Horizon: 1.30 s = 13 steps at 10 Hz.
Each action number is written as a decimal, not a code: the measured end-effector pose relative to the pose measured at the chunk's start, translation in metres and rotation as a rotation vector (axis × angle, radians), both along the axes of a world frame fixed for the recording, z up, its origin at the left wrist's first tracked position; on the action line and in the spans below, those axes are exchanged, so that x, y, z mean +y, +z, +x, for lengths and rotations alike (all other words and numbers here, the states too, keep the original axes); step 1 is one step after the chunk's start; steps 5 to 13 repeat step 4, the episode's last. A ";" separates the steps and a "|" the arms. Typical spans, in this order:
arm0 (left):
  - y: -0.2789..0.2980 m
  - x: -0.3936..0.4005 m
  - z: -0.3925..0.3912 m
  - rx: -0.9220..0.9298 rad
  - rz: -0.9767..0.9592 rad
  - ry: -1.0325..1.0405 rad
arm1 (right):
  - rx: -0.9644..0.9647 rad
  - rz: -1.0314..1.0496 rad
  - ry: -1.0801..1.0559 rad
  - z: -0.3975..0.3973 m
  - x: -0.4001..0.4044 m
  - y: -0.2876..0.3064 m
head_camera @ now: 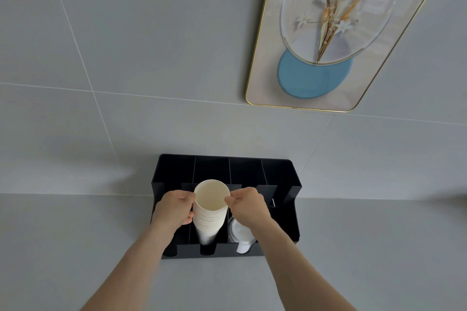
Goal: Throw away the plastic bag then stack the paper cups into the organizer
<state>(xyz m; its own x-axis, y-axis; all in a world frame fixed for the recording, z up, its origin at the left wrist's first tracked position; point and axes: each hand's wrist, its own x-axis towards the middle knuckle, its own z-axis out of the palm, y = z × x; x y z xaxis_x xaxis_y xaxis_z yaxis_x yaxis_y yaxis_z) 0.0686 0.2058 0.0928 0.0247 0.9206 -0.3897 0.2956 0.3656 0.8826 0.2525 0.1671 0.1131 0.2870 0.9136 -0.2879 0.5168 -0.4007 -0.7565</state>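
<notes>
A stack of several cream paper cups [211, 206] stands upright in the second slot from the left of the black organizer [285, 171], its open mouth facing me. My left hand [174, 208] grips the stack's left side near the top. My right hand [246, 206] pinches the rim of the top cup on the right. The stack's lower end sits inside the slot. No plastic bag is in view.
White lids [240, 233] fill the slot right of the cups. The organizer stands on a grey counter [75, 247] against a grey tiled wall. A gold-framed picture [328, 33] hangs on the wall at the upper right.
</notes>
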 end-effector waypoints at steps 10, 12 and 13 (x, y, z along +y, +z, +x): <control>0.005 -0.027 -0.021 0.606 0.284 -0.285 | -0.528 -0.074 0.168 0.072 -0.063 0.007; 0.005 -0.027 -0.021 0.606 0.284 -0.285 | -0.528 -0.074 0.168 0.072 -0.063 0.007; 0.005 -0.027 -0.021 0.606 0.284 -0.285 | -0.528 -0.074 0.168 0.072 -0.063 0.007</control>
